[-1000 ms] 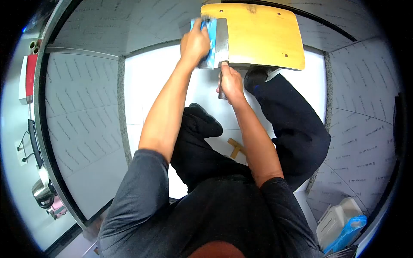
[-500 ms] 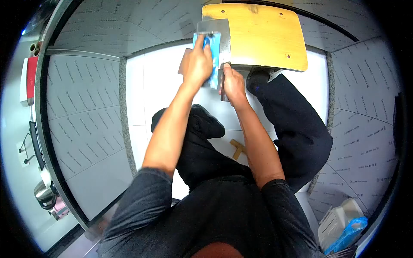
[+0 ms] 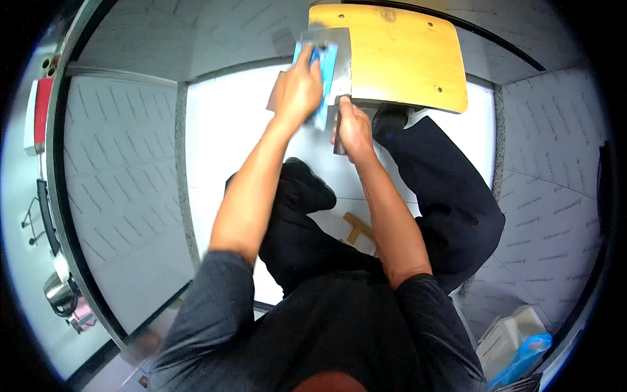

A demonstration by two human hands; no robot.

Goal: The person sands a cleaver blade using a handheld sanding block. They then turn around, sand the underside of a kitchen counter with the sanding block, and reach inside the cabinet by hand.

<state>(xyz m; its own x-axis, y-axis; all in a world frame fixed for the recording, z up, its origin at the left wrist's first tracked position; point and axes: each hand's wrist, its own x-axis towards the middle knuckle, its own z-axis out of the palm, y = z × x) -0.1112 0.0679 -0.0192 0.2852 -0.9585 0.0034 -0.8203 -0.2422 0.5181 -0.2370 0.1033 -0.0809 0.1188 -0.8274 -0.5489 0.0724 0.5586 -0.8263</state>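
right grip [image 3: 353,130] closed round handle [image 3: 339,138] of one cleaver [image 3: 343,49] — blade [image 3: 343,75] over left end of one yellow board [image 3: 401,62], three dark screws [image 3: 439,90] showing. left grip [image 3: 300,95] closed on one blue block [image 3: 330,68] over blade, block blurred; whether they touch, cannot tell. two black shoes [image 3: 310,188] in view, one wooden t-piece [image 3: 354,228] on white floor [image 3: 215,111] — one kettle [image 3: 60,295] far left.

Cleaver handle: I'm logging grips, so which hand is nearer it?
Right: the right hand grips the cleaver handle; the left hand is left of it, on the blue tool.
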